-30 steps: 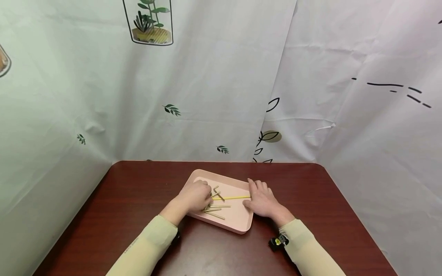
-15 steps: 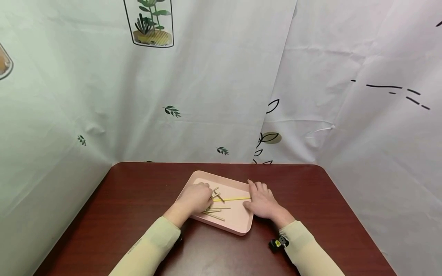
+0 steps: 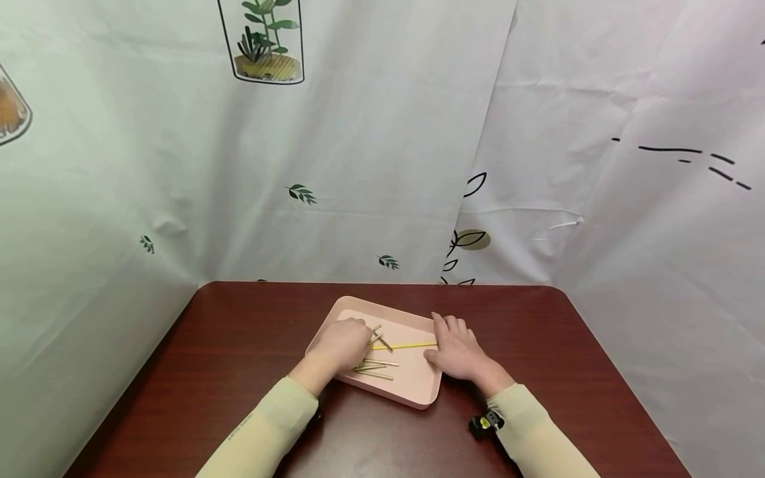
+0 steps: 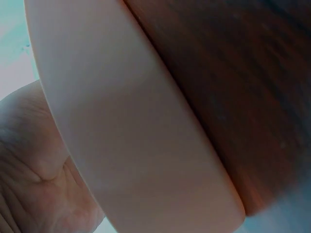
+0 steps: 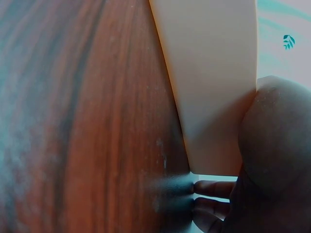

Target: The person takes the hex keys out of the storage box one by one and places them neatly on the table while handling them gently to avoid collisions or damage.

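Though two hands [image 3: 342, 343] [image 3: 459, 348], one tray [image 3: 415, 378].

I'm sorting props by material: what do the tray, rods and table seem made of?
Tray: probably matte plastic; smooth, evenly pink, rounded corners.
Rods: likely metal, perhaps plated; gold colour, faint shine.
Table: wood or laminate, semi-gloss; reddish-brown grain, pale reflection.

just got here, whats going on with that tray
Someone is working at a pink tray on a reddish-brown table. The left grip is down inside it beside thin brass-coloured rods, but whether it holds any is hidden from view. The right grip clasps the tray's right end. A thin yellow strip lies in the tray between the two.
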The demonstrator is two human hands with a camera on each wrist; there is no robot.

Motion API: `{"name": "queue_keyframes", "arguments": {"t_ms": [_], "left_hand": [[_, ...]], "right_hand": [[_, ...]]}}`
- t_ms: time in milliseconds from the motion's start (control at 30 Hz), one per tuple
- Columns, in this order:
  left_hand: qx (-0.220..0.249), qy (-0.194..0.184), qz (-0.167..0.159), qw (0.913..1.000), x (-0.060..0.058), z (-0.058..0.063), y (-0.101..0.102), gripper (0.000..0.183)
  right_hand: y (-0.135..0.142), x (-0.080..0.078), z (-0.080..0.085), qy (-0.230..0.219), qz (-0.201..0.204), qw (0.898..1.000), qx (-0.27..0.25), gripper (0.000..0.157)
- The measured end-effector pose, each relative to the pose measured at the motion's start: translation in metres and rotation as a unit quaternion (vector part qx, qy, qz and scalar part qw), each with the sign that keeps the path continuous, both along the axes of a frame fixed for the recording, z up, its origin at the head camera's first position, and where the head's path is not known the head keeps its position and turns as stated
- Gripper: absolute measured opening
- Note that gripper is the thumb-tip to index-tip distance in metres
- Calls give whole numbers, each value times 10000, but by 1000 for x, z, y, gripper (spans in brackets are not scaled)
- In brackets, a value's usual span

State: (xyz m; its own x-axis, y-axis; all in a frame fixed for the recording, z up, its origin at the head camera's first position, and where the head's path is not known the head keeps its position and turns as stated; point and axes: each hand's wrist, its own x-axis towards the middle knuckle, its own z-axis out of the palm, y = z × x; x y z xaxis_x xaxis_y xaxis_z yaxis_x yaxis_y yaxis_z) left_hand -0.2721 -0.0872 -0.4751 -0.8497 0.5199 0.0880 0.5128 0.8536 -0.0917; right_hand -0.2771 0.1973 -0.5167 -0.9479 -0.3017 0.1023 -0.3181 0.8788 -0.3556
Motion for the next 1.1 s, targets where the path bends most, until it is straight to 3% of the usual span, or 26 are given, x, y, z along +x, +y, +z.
{"name": "queue_keyframes", "arguments": {"t_ms": [500, 800, 1100], "left_hand": [[580, -104, 314, 9978, 0, -2, -5, 34], [818, 115, 247, 9963, 2, -1, -9, 34], [882, 226, 441, 9949, 2, 6, -14, 36]], "right_hand": [[0, -1, 0, -103, 53, 9999, 11, 88], [2, -1, -3, -19, 44, 10000, -45, 89], [0, 4, 5, -91, 52, 9999, -16, 89]]}}
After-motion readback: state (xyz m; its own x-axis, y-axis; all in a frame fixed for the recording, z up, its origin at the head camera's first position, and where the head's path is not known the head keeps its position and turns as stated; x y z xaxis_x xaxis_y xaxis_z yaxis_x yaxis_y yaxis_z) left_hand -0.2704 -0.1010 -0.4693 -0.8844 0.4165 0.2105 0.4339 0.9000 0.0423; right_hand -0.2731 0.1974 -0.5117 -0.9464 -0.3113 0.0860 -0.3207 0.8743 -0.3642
